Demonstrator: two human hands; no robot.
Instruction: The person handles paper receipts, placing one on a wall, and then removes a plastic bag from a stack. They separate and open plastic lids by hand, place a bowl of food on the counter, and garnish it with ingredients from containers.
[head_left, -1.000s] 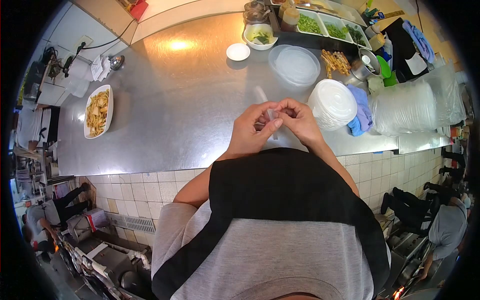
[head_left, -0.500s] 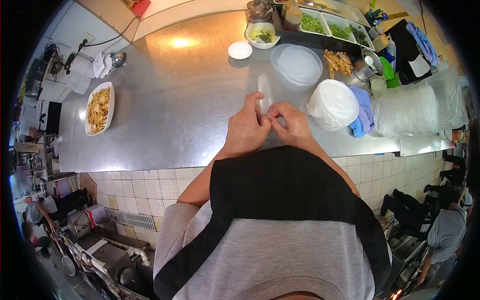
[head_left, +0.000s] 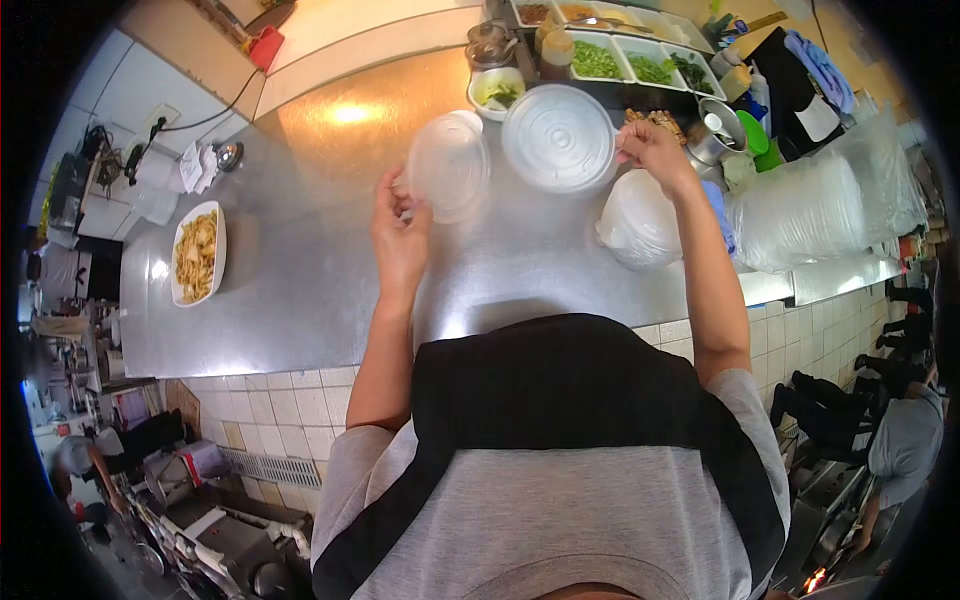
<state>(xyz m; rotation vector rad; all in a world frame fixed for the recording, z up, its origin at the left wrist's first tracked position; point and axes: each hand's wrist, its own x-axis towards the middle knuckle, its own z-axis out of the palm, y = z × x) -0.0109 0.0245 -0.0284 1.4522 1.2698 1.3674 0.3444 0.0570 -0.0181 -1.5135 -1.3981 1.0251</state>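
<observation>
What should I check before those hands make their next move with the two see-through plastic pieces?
1. Left hand grips the left plastic piece: ok, by its edge.
2. Right hand grips the right plastic piece: ok, by its right edge.
3. The two apart: ok, a gap shows.
4. Both lifted off the counter: cannot tell from one view.
5. Small white dish fully in sight: not ok, partly behind the left plastic piece.
6. Food dish away from the hands: ok, at the counter's left end.

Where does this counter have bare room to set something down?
Widest: the counter between the food dish and the left hand. Another: between the translucent plastic pieces and the apron. Crowded: right end, by the wrapped stack; back right, by the trays of greens.
</observation>
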